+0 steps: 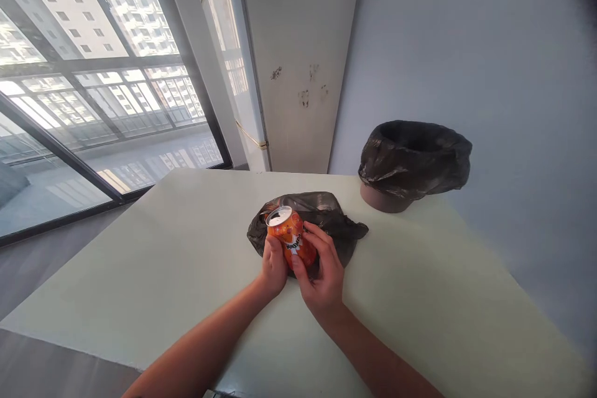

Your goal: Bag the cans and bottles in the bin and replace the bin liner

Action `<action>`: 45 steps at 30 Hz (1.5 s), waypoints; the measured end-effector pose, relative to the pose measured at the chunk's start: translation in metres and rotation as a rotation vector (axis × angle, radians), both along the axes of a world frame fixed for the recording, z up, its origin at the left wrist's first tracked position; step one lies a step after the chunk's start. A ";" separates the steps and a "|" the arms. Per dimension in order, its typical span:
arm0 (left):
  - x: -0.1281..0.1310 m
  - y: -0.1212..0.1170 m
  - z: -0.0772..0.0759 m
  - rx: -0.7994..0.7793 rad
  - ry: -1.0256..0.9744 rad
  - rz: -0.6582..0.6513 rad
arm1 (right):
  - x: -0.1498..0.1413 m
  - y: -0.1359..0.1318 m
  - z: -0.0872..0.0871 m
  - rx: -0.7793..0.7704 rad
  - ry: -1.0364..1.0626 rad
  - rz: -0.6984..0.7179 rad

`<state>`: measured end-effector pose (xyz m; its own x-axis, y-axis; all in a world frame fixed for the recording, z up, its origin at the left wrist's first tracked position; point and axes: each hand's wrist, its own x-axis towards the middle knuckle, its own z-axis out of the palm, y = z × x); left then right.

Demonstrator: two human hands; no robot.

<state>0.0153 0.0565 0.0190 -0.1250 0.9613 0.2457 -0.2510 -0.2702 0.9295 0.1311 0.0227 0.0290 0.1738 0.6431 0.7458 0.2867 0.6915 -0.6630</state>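
An orange soda can [293, 237] is held between both hands, tilted a little to the left, its silver top with a dark opening facing up. My left hand [274, 266] grips the can's lower left side, thumb against it; its other fingers are hidden behind the can. From the right, my right hand [323, 270] closes on the can with its thumb in front and fingers along the side. Just beyond and beneath the can lies a black plastic bag [347, 236] on the table, with something orange showing near its left part.
A bin lined with a black bag [415, 165] stands at the back right of the pale table [186, 249], near the wall. Behind the table is a worn white refrigerator [298, 62]. Large glass windows [93, 87] with dark frames are on the left.
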 end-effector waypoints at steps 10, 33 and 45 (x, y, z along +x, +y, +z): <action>0.010 -0.001 0.008 0.041 0.119 0.086 | -0.003 0.001 0.003 0.110 0.007 -0.143; 0.013 -0.008 -0.002 0.335 0.511 0.296 | -0.008 -0.013 0.010 -0.424 0.288 0.025; 0.012 -0.009 0.000 0.329 0.515 0.155 | -0.009 -0.004 -0.001 -0.382 0.208 -0.068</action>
